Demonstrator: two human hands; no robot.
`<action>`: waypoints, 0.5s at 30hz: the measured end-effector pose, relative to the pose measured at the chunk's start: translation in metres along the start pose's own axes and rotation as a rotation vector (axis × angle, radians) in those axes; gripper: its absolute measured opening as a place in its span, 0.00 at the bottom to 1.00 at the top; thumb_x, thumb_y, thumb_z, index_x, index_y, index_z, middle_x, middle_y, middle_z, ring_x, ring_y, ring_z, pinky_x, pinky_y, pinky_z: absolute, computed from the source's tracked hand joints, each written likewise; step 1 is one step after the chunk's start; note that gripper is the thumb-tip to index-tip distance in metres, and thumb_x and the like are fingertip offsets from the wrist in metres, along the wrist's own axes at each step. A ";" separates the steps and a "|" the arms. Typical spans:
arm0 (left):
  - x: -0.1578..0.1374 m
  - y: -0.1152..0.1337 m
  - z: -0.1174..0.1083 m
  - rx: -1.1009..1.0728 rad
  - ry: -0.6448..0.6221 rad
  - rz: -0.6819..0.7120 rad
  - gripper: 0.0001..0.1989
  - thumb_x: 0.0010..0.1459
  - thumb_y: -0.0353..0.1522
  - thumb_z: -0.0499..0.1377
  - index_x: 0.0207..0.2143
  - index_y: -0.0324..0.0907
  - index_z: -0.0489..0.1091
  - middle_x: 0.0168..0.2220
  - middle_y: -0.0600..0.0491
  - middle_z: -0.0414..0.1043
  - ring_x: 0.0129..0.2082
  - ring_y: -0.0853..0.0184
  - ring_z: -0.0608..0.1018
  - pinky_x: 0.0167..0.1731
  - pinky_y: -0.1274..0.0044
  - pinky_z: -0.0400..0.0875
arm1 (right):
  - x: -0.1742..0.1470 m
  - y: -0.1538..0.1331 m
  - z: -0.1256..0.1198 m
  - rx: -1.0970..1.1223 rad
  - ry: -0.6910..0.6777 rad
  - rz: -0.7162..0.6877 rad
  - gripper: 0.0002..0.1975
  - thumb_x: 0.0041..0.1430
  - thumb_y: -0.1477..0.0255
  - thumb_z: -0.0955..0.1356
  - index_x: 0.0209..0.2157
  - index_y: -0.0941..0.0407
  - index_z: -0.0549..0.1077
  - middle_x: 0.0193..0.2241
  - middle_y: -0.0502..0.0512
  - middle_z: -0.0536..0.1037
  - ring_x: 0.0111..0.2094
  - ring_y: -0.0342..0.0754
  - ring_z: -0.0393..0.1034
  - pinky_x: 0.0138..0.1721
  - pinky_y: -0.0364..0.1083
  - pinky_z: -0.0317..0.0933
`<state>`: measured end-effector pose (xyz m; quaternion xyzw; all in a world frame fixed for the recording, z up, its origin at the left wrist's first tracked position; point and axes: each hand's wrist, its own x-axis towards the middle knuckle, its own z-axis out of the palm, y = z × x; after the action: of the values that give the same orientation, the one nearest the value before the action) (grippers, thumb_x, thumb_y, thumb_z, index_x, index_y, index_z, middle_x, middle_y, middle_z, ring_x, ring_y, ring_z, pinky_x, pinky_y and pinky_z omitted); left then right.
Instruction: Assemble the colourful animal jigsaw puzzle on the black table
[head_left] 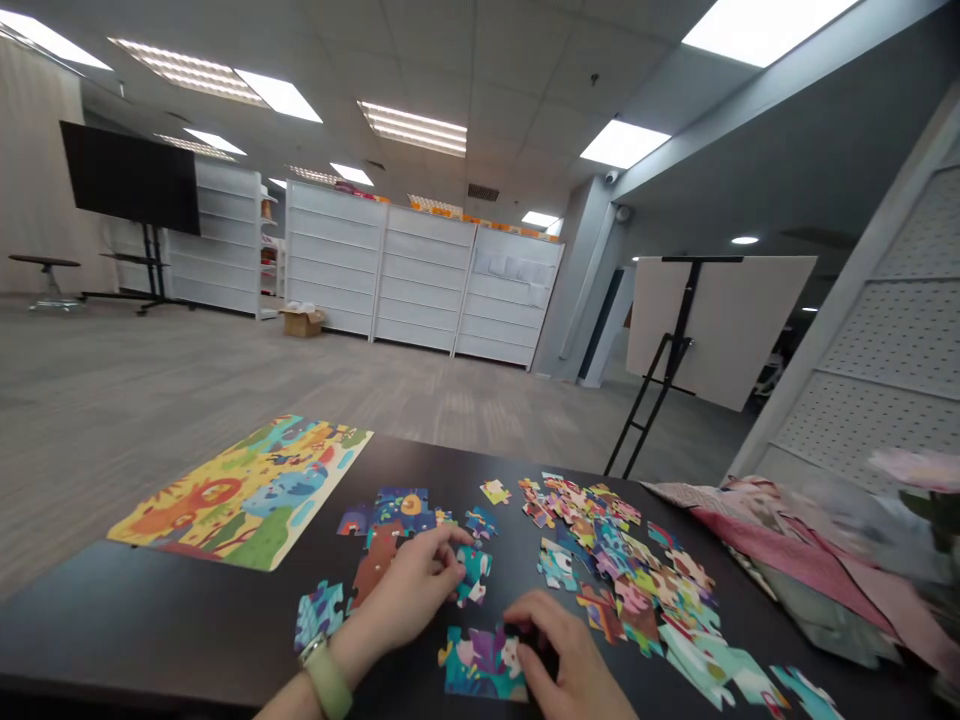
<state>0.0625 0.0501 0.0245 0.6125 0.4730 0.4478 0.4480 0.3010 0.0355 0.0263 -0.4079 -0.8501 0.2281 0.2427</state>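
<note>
My left hand (409,585), with a watch on a green strap at the wrist, has its thumb and curled fingers at the edge of a teal puzzle piece (474,575). My right hand (559,640) grips the right end of a small joined strip of puzzle pieces (480,665), showing purple leaves and a white animal face. Under and beyond my left hand lies a partly joined section (401,510) with dark blue and brown parts, partly hidden by the hand. A blue leafy puzzle piece (319,612) sits left of my wrist.
A large pile of loose puzzle pieces (615,550) spreads over the right of the dark table (187,620). A colourful animal picture sheet (247,490) lies at the left. Pink wrapping (810,570) rests at the right edge. White shelves (420,270) and an easel board (720,320) stand beyond.
</note>
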 end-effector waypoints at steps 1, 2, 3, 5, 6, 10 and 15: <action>0.000 0.001 0.000 -0.016 -0.001 -0.004 0.16 0.55 0.35 0.56 0.46 0.42 0.69 0.30 0.60 0.60 0.27 0.70 0.70 0.31 0.75 0.70 | 0.000 0.000 0.000 0.003 0.005 -0.001 0.10 0.63 0.71 0.63 0.43 0.54 0.73 0.41 0.56 0.76 0.41 0.51 0.71 0.45 0.48 0.64; 0.000 0.002 0.000 -0.028 -0.003 -0.009 0.17 0.55 0.37 0.56 0.46 0.42 0.69 0.30 0.60 0.60 0.27 0.70 0.70 0.31 0.75 0.71 | 0.000 -0.001 0.000 0.005 0.008 -0.001 0.10 0.63 0.71 0.63 0.43 0.54 0.73 0.41 0.56 0.76 0.41 0.51 0.71 0.45 0.48 0.65; 0.000 0.003 0.000 -0.037 -0.005 -0.015 0.17 0.55 0.38 0.56 0.46 0.42 0.69 0.30 0.60 0.60 0.28 0.70 0.69 0.30 0.75 0.70 | -0.001 -0.001 0.000 0.009 0.011 -0.001 0.10 0.62 0.71 0.63 0.43 0.54 0.73 0.41 0.56 0.76 0.41 0.51 0.71 0.45 0.48 0.65; -0.001 0.005 -0.001 -0.039 -0.004 -0.015 0.17 0.56 0.39 0.56 0.46 0.41 0.70 0.30 0.60 0.60 0.28 0.70 0.67 0.29 0.76 0.67 | -0.001 -0.002 0.000 0.017 0.016 0.001 0.10 0.62 0.72 0.63 0.43 0.54 0.73 0.41 0.56 0.77 0.41 0.51 0.72 0.44 0.48 0.64; -0.001 0.006 -0.002 -0.032 -0.001 -0.011 0.17 0.56 0.39 0.56 0.46 0.41 0.71 0.29 0.60 0.60 0.28 0.70 0.66 0.29 0.77 0.65 | -0.002 -0.002 0.000 0.022 0.017 0.003 0.10 0.62 0.72 0.63 0.43 0.54 0.74 0.41 0.56 0.77 0.40 0.50 0.72 0.44 0.48 0.64; -0.001 0.008 -0.003 0.003 0.013 0.012 0.18 0.56 0.38 0.56 0.46 0.39 0.72 0.27 0.60 0.60 0.28 0.70 0.64 0.30 0.76 0.57 | 0.001 0.000 -0.002 0.100 0.049 0.047 0.11 0.62 0.70 0.64 0.44 0.53 0.74 0.41 0.55 0.77 0.38 0.49 0.71 0.42 0.47 0.64; -0.003 0.008 -0.002 0.029 0.009 0.010 0.19 0.57 0.38 0.56 0.47 0.40 0.73 0.28 0.58 0.64 0.30 0.68 0.67 0.33 0.75 0.60 | 0.032 0.003 -0.004 0.377 0.109 0.139 0.18 0.63 0.62 0.66 0.52 0.53 0.72 0.43 0.56 0.78 0.42 0.50 0.72 0.41 0.47 0.65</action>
<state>0.0614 0.0461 0.0323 0.6190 0.4785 0.4460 0.4347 0.2881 0.0639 0.0350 -0.4250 -0.7477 0.3767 0.3442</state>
